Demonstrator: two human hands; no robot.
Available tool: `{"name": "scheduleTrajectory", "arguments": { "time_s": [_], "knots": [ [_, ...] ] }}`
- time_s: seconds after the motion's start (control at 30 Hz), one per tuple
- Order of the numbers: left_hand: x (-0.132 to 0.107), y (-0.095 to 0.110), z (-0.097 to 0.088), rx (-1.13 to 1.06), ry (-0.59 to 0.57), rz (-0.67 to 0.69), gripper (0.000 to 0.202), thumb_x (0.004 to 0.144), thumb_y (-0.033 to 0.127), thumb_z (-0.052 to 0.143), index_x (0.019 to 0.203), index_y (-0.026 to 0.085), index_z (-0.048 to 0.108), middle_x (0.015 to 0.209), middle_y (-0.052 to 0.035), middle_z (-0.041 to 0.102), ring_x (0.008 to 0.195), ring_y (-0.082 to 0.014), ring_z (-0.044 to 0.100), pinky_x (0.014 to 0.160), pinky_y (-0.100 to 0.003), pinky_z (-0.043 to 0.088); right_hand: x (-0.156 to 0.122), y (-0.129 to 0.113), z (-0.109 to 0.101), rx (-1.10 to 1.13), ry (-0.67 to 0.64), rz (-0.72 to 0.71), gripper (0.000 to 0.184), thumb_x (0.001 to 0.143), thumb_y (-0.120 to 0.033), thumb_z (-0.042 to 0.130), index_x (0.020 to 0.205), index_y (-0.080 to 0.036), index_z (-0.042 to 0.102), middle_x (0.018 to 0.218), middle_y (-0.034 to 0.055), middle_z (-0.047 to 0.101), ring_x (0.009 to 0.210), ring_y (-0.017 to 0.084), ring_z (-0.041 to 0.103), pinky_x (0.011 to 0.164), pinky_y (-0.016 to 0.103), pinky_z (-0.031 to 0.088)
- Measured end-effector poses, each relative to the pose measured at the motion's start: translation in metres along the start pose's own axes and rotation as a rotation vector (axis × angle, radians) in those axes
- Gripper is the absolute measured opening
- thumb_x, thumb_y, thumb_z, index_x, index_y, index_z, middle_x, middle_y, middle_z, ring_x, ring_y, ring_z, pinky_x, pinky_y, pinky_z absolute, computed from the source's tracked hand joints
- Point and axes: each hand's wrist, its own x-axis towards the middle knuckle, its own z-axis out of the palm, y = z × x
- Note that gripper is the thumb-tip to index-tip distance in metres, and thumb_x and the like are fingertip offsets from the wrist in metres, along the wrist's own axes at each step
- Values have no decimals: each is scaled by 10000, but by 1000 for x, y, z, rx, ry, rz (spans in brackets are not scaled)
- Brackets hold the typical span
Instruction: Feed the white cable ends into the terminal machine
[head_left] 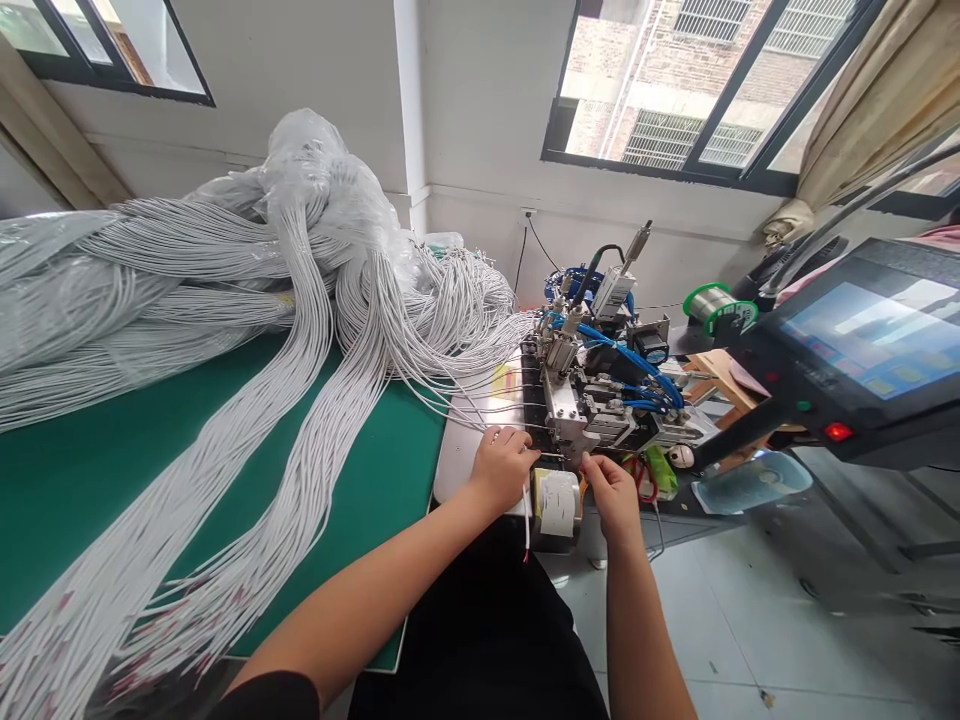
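Lying left of both hands, white cables (232, 440) cover much of a green table (75, 500). Just beyond the fingers stands a machine (564, 400); right of them, a screen (885, 330). Between the wrists sits a roll (558, 505). The right hand (613, 492) pinches something indistinct by the machine; the left hand (502, 466) grips one cable (526, 520), its end dangling below.

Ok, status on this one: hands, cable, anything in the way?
Left hand gripping white cable, end hanging down. Right hand at the front of the machine, hold unclear. Labelled cylinder between the hands; no visible obstruction.
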Motion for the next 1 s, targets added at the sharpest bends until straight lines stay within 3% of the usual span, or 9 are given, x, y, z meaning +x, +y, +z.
{"name": "scheduleTrajectory", "arguments": {
  "time_s": [0.13,0.3,0.43,0.53,0.6,0.67,0.83,1.0],
  "knots": [
    [2,3,-3,-8,47,-18,317,798,128,536,1090,200,638,1076,-88,613,991,-225,537,887,-396,360,-12,-21,-5,-97,-75,-101,350,822,-492,573,682,-171,576,628,-1,516,592,124,432,556,240,337],
    [2,2,-2,-70,62,77,361,799,124,507,1135,210,606,1091,-68,617,992,-198,570,875,-359,403,-30,-49,-6,-184,-358,-234,259,840,-428,576,830,-178,643,688,23,578,591,141,484,541,247,377],
    [0,2,-2,-70,24,89,317,788,174,516,1076,218,639,1032,-47,649,744,-161,613,651,-277,451,-42,-63,2,-254,-641,-361,281,869,-350,549,1098,-223,650,752,17,619,573,123,481,541,237,392],
    [-1,2,-4,-50,-2,38,296,785,186,516,1045,232,650,1009,-27,656,563,-114,566,522,-238,414,-45,-64,10,-294,-757,-431,291,881,-322,539,1145,-260,643,825,22,664,637,139,531,586,246,416],
    [-2,2,-4,-47,-1,25,295,786,187,512,1045,236,646,1009,-21,654,558,-111,568,506,-230,413,-45,-62,13,-267,-678,-457,240,890,-326,533,1069,-257,676,889,36,682,735,163,584,672,269,448],
    [-1,3,-5,-52,6,32,301,794,193,506,1061,241,635,1013,-16,653,577,-117,581,512,-232,424,-43,-58,14,-210,-515,-442,213,899,-329,521,997,-243,690,912,46,686,790,176,609,726,285,464],
    [1,5,-7,-90,33,119,289,889,237,437,1131,241,594,945,-20,658,653,-121,609,567,-230,446,-36,-45,10,-45,-102,-285,206,840,-379,604,913,-203,680,915,67,686,784,192,619,691,288,490],
    [3,5,-7,-131,62,229,304,949,400,412,1121,218,583,825,-11,646,702,-135,620,594,-250,446,-31,-33,9,112,111,-118,297,765,-431,677,920,-178,701,901,72,704,793,208,636,693,302,507]
  ]
}}
